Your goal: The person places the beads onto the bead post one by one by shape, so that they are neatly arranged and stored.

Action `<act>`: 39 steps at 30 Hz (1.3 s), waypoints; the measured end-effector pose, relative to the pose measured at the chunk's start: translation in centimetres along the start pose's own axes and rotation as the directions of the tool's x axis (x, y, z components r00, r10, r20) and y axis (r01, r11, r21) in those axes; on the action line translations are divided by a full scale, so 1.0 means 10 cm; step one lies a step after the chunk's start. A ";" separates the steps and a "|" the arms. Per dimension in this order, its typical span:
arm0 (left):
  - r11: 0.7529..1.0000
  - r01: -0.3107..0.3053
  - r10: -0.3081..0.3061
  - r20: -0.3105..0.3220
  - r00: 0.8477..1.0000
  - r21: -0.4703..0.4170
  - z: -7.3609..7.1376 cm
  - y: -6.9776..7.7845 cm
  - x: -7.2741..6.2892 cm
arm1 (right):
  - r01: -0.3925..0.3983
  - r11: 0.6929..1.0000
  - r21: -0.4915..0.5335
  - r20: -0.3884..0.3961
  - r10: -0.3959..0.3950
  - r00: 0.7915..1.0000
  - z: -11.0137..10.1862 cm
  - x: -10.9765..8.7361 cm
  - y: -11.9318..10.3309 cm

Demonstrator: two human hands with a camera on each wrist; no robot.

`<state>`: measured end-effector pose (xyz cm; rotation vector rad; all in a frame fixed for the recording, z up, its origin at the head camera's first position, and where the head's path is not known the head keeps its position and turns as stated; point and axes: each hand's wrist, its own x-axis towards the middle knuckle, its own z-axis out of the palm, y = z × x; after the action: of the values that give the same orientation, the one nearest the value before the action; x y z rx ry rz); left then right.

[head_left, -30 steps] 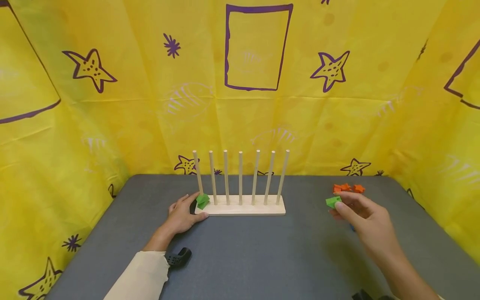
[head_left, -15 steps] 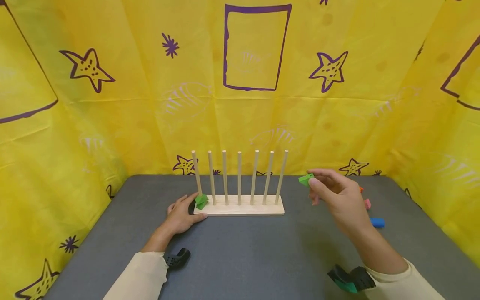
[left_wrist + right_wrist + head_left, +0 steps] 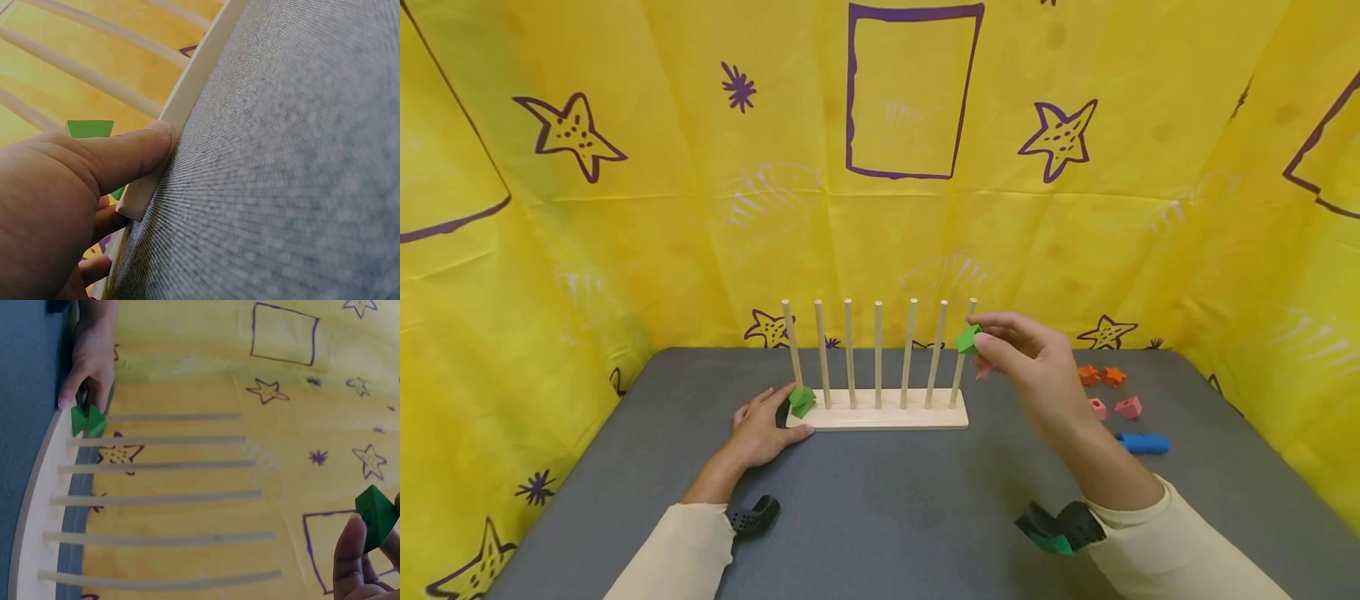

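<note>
A pale wooden peg rack (image 3: 880, 421), with several upright pegs in a row, stands on the grey table. My left hand (image 3: 763, 429) grips its left end, the thumb along the front edge and other fingers behind, as the left wrist view shows. A green angular block (image 3: 802, 402) sits low on the leftmost peg, beside that hand. My right hand (image 3: 1033, 367) pinches a second green block (image 3: 375, 519) between thumb and fingers. In the head view this block is raised, overlapping the upper part of the rightmost peg; whether it touches the peg I cannot tell.
On the right of the table lie two orange star-like blocks (image 3: 1101, 377), two pink blocks (image 3: 1127, 407) and a blue cylindrical piece (image 3: 1144, 443), partly behind the right forearm. A yellow patterned cloth (image 3: 880, 225) hangs behind and at both sides.
My right hand has carried the green block leftward and up from the right of the table to the rightmost peg, uncovering the loose blocks. The left hand has stayed on the rack.
</note>
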<state>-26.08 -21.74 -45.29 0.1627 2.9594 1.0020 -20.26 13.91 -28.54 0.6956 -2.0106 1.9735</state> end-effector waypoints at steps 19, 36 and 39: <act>1.000 0.009 -0.009 0.006 1.000 -0.007 0.01 -0.01 0.00 | 0.089 0.991 -0.102 0.115 -0.077 0.990 0.63 0.57 -0.14; 1.000 -0.017 0.017 0.007 1.000 -0.004 -0.02 0.00 0.01 | 0.016 0.996 -0.083 0.155 -0.003 0.988 1.35 1.04 -0.07; 1.000 -0.018 0.018 0.006 1.000 -0.003 -0.02 0.00 0.02 | -0.008 0.995 -0.098 0.150 0.022 0.988 1.45 1.07 -0.03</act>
<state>-26.24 -21.84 -45.16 0.1932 2.9560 1.0057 -27.04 -2.17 -23.89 0.8319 -2.1878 1.8679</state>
